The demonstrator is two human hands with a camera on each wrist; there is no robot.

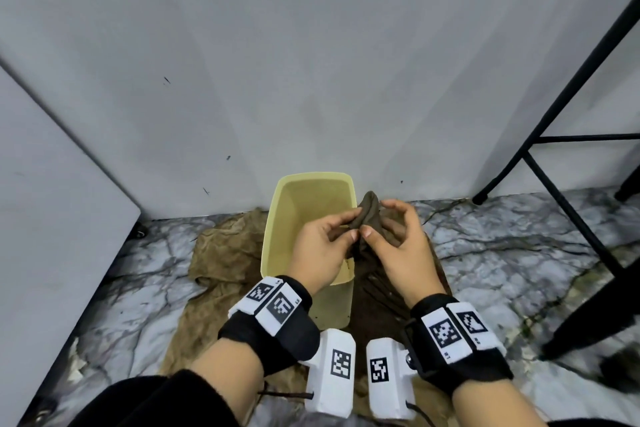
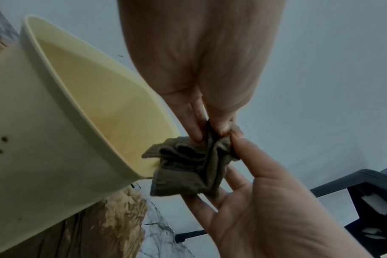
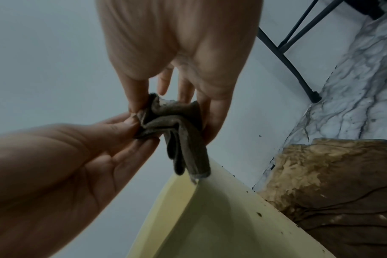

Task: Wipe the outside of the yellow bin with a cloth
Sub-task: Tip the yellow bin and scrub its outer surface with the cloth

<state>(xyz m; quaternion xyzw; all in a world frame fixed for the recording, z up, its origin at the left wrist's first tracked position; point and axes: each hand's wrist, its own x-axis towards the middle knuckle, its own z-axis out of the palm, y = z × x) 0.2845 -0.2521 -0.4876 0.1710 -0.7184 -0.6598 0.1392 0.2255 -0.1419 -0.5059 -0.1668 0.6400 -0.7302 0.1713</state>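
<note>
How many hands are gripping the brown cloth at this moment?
2. The left hand pinches the cloth from the left above the yellow bin; the right hand pinches it from the right, beside the bin's right rim.

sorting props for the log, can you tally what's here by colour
Yellow: 1, the bin.
Brown: 2, the small cloth pinched by the left hand and right hand, and the tan sheet under the bin.
Black: 1, the metal frame.
Total: 4 things.
</note>
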